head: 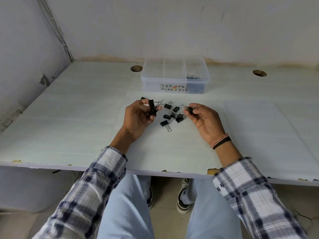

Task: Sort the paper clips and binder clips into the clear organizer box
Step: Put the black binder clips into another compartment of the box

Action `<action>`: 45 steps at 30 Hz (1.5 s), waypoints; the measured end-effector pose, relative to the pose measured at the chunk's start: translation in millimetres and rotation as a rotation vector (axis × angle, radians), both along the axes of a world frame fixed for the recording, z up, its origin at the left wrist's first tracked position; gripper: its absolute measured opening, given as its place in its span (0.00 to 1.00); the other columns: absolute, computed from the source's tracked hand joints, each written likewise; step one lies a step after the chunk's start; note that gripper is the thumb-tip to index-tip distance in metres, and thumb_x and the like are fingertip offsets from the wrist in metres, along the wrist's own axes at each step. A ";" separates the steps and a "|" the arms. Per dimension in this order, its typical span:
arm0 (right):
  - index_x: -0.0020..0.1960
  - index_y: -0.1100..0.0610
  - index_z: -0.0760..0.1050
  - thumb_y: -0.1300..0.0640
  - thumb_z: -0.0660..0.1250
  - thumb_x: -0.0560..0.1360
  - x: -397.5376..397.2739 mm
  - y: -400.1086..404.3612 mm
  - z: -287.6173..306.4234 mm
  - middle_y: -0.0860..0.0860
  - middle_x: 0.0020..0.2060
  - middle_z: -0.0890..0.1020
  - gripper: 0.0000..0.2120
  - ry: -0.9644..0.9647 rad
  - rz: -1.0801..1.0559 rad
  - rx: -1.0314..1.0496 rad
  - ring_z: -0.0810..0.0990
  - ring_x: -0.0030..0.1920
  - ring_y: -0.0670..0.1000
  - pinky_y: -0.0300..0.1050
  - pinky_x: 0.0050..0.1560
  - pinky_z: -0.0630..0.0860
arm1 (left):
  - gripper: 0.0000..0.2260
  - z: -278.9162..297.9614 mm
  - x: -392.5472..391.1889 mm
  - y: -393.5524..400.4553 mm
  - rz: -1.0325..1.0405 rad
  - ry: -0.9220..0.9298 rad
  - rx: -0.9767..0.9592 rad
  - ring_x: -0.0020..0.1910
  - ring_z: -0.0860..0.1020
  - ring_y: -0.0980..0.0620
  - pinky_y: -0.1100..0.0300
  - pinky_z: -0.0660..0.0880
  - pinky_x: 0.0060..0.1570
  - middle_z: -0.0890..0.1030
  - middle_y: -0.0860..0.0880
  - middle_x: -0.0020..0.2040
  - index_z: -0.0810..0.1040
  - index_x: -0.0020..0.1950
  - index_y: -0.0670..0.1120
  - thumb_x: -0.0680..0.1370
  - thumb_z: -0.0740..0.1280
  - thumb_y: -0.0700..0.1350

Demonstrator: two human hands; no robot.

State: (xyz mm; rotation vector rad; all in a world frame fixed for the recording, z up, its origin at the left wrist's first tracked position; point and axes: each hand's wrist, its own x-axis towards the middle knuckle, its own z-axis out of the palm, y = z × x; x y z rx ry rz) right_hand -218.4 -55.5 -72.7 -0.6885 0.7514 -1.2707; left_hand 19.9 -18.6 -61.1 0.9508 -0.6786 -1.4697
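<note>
Your left hand [138, 116] grips several black metal binder clips [152, 106]; your right hand [202, 118] pinches one black clip [189, 109]. The clear plastic organizer box [174, 75] lies straight ahead by the desk's far edge, with loose clips [171, 116] between your hands.

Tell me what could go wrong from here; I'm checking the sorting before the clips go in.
The left hand holds several binder clips at once, so one may slip out. The blue clips fill the box's right compartment; black ones dropped there would mix. The loose pile could snag together by its wire handles.
</note>
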 end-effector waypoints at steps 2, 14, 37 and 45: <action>0.50 0.71 0.78 0.74 0.59 0.76 -1.7 0.4 2.0 0.65 0.46 0.81 0.09 -0.044 0.021 0.043 0.83 0.53 0.64 0.46 0.51 0.83 | 0.07 1.3 2.5 -1.3 -0.018 0.051 0.010 0.31 0.70 0.48 0.59 0.65 0.31 0.83 0.38 0.45 0.72 0.50 0.45 0.74 0.58 0.41; 0.61 0.73 0.74 0.74 0.62 0.77 -2.1 5.2 5.4 0.69 0.56 0.80 0.13 -0.047 0.184 0.116 0.82 0.60 0.63 0.42 0.55 0.81 | 0.03 -5.1 -3.4 -7.0 -0.047 -0.128 -0.005 0.33 0.78 0.48 0.61 0.73 0.30 0.82 0.38 0.44 0.75 0.50 0.40 0.80 0.62 0.38; 0.55 0.63 0.71 0.62 0.56 0.82 42.8 -108.7 128.1 0.60 0.55 0.74 0.07 0.073 0.011 0.276 0.74 0.60 0.62 0.65 0.65 0.73 | 0.02 107.3 -32.3 -141.0 -0.033 -0.531 0.005 0.45 0.85 0.43 0.51 0.85 0.46 0.81 0.35 0.53 0.78 0.46 0.34 0.77 0.69 0.30; 0.71 0.60 0.66 0.59 0.58 0.81 51.7 -150.8 145.6 0.62 0.67 0.69 0.19 0.246 0.127 0.260 0.58 0.75 0.71 0.78 0.69 0.57 | 0.08 124.2 -32.9 -179.1 -0.099 -0.768 0.130 0.44 0.83 0.39 0.49 0.85 0.47 0.81 0.34 0.52 0.75 0.59 0.35 0.80 0.65 0.34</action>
